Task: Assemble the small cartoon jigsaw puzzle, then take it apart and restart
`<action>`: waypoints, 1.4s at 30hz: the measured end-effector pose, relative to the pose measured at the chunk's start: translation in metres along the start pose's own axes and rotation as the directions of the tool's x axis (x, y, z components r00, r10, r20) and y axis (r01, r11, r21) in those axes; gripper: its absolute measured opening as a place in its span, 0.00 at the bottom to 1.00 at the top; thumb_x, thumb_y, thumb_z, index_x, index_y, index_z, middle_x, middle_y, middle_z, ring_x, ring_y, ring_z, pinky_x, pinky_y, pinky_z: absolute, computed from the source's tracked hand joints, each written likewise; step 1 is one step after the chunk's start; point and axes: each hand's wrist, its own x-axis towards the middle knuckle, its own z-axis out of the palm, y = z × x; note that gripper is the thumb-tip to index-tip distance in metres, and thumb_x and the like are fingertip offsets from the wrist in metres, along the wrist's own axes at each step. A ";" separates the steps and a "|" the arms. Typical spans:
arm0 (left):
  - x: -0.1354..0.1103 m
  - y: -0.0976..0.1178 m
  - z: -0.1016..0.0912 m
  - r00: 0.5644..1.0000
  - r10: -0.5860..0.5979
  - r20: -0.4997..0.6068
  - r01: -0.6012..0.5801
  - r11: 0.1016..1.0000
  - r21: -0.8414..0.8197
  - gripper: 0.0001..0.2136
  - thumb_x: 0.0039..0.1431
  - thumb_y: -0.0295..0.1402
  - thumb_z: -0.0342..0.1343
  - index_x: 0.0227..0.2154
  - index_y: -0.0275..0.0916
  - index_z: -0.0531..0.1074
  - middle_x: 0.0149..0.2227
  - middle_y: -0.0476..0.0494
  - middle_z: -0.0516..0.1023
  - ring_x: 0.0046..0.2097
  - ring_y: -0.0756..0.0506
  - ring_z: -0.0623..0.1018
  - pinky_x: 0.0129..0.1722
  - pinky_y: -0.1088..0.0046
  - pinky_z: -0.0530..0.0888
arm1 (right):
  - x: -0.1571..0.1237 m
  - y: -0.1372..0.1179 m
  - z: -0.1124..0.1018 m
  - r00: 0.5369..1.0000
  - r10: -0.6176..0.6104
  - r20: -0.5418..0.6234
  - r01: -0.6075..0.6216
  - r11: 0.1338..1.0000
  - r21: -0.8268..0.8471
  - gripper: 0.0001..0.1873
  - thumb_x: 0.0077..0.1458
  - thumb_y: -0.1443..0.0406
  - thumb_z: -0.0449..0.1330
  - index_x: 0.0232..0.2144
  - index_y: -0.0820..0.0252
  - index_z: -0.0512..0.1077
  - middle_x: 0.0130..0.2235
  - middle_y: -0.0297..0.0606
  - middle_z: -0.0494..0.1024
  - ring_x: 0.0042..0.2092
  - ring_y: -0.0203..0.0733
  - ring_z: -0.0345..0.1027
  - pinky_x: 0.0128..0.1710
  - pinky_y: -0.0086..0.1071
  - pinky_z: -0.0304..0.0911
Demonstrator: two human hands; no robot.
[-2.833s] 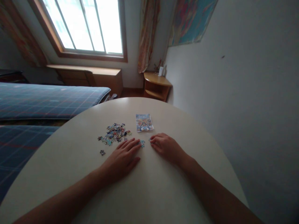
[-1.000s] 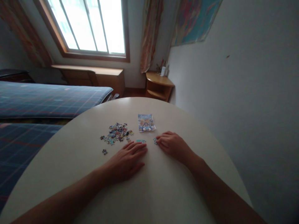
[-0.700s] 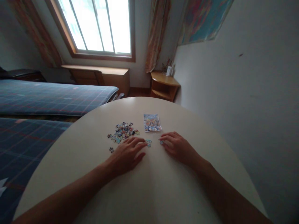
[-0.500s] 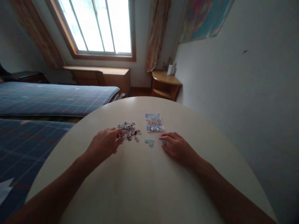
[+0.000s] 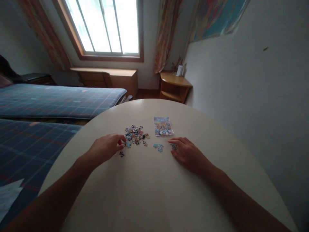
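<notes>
On the cream table (image 5: 149, 193) lies a loose pile of jigsaw puzzle pieces (image 5: 135, 133). My left hand (image 5: 107, 148) is at the pile's left edge, thumb and forefinger closed around a small red puzzle piece (image 5: 120, 141). Just below those fingers lies a dark puzzle piece (image 5: 122, 154). A few joined light-blue pieces (image 5: 158, 147) sit between my hands. My right hand (image 5: 184, 153) rests on the table, thumb and fingers apart around some greyish-blue pieces (image 5: 173, 146), partly covered by the hand. Beyond it is a small picture sheet (image 5: 163, 126) with a cartoon figure.
The round table's edge curves away toward a bed with a blue plaid cover (image 5: 60, 100) on the left. White papers (image 5: 9, 198) lie at lower left. A wooden corner shelf (image 5: 176, 80) stands past the far edge, and a white wall (image 5: 241, 96) runs along the right.
My left hand has drawn slightly left, away from the pile, uncovering a dark piece and a light-blue one. My right hand stays by its pieces. The whole view has shifted a little.
</notes>
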 end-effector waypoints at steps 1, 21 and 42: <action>0.001 0.000 0.001 1.000 0.008 0.005 -0.008 1.000 -0.009 0.11 0.58 0.36 0.55 0.42 0.50 0.77 0.41 0.48 0.81 0.39 0.43 0.79 0.33 0.73 0.67 | 0.000 0.000 0.000 1.000 0.000 0.003 0.000 1.000 0.000 0.18 0.57 0.69 0.58 0.51 0.60 0.69 0.50 0.45 0.75 0.52 0.49 0.67 0.55 0.48 0.64; 0.005 -0.001 0.011 0.993 0.115 -0.041 -0.118 0.989 -0.087 0.09 0.58 0.35 0.53 0.40 0.43 0.75 0.42 0.43 0.78 0.37 0.43 0.78 0.36 0.71 0.68 | -0.001 0.002 0.000 1.000 -0.006 0.002 0.006 1.000 0.010 0.17 0.57 0.69 0.58 0.50 0.59 0.69 0.51 0.45 0.75 0.52 0.48 0.67 0.56 0.48 0.64; 0.005 0.033 0.010 0.978 0.138 -0.157 -0.206 0.774 -0.598 0.11 0.58 0.39 0.51 0.36 0.38 0.75 0.33 0.45 0.80 0.32 0.47 0.76 0.31 0.73 0.71 | -0.001 -0.020 -0.004 0.997 -0.066 -0.031 0.066 0.998 0.000 0.16 0.58 0.68 0.59 0.49 0.57 0.71 0.49 0.43 0.77 0.51 0.48 0.69 0.53 0.47 0.63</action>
